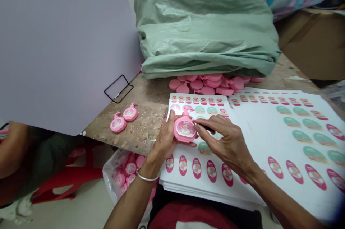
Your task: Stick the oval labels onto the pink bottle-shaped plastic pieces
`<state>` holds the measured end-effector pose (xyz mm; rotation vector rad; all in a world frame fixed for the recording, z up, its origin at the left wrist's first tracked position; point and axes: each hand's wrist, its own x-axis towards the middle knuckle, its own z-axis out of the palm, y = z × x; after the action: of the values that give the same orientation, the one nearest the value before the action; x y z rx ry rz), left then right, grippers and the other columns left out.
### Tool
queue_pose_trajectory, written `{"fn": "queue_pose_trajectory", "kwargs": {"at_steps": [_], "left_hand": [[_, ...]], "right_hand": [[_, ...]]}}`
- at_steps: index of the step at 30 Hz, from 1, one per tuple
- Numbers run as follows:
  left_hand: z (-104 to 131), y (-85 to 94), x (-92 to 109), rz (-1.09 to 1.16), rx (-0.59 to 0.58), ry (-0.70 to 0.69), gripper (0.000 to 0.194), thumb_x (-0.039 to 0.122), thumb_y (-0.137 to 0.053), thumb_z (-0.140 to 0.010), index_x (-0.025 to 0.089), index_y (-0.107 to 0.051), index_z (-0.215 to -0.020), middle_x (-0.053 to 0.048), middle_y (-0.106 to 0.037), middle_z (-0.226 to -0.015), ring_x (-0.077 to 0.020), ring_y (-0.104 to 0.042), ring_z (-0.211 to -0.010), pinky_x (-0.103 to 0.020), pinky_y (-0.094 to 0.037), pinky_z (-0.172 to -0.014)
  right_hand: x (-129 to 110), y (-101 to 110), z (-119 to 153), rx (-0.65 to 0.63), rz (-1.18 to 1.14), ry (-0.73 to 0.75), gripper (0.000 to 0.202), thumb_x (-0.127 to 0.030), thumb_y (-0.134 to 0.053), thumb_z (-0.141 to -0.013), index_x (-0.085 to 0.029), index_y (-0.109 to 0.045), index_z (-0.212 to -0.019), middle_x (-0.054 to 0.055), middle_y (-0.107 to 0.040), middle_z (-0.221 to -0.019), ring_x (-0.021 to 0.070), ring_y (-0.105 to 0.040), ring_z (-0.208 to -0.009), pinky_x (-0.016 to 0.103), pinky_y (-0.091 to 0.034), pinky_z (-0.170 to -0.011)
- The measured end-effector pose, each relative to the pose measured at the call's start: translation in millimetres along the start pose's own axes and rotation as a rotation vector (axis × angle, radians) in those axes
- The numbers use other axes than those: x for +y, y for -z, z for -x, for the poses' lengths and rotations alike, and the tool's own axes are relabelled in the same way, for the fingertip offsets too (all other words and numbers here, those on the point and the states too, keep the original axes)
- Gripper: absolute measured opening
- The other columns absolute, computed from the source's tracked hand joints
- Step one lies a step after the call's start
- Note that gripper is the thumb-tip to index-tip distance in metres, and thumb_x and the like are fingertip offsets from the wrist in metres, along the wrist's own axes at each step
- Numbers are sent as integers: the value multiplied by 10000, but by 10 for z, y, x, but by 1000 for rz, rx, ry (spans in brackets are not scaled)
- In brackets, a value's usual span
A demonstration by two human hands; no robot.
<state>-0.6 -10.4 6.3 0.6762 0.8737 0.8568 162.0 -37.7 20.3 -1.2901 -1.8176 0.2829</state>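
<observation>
Worn table (145, 98) bears green sack (207, 28); at its six o'clock, left hand (165, 136) grips pink bottle (185, 125); right hand (228, 134) meets its three-o'clock edge, pinch unclear; probably label (185, 131) smoothing, next needing gentle pressure

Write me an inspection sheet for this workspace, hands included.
Surface: wooden table, scuffed and speckled with small bits.
Job's things: labelled pink pump bottle held above stacked sticker sheets; two labelled bottles rest at the table's left.
Clutter: pink pile at the foot of a green sack; black wire frame.
Hands: left hand holds the bottle; right hand at its edge, apparently pinching a slim dark item.
Cables: nothing clearly seen.
Surroundings: cardboard box right; bag of pink pieces below the table; another person's arm left.
</observation>
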Motion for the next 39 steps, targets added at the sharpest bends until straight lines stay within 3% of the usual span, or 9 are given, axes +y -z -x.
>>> {"fn": "queue_pose_trajectory", "kwargs": {"at_steps": [10,26,30,34,36,39], "left_hand": [[-1,-11,3,10,54,7,556,564,-343,-958,144,-677,-1104,-109,-725,-997,-211,-708,-853,-292,-623,-651],[-13,30,7,56,-4,18,595,589,-315,-955,145,-640,-1180,-120,-710,-1037,-225,-702,-878,-341,-625,-686],[26,26,35,2,-49,-25,574,621,-463,-890,152,-639,-1171,-119,-697,-1009,-229,-693,-846,-327,-621,-639],[96,20,65,-74,-129,-71,400,382,-740,-774,162,-646,-1094,-60,-669,-942,-179,-669,-787,-282,-608,-620],[120,26,65,-48,-147,-54,382,280,-787,-723,165,-641,-1056,-26,-649,-889,-159,-657,-772,-285,-605,-641],[147,36,41,-29,-144,-28,393,257,-783,-720,164,-616,-1064,-20,-644,-873,-165,-661,-776,-299,-598,-659]], "right_hand": [[4,-20,22,14,21,24,129,-258,-634,-871,-200,-727,-937,18,-662,-702,164,-588,-687,328,-437,-678],[18,-52,29,26,67,96,140,-231,-655,-864,-156,-722,-961,17,-635,-666,161,-553,-650,336,-415,-677],[8,-60,21,30,68,98,137,-231,-654,-865,-154,-724,-955,18,-637,-671,159,-555,-650,332,-408,-679],[-18,-45,20,41,105,108,139,-242,-640,-874,-162,-722,-953,12,-636,-667,159,-567,-654,330,-399,-682],[-17,-16,21,32,169,113,148,-269,-628,-884,-174,-722,-949,13,-648,-678,169,-587,-670,336,-392,-685],[19,44,30,22,323,55,203,-354,-617,-888,-190,-720,-948,39,-691,-758,217,-627,-750,371,-395,-717]]}}
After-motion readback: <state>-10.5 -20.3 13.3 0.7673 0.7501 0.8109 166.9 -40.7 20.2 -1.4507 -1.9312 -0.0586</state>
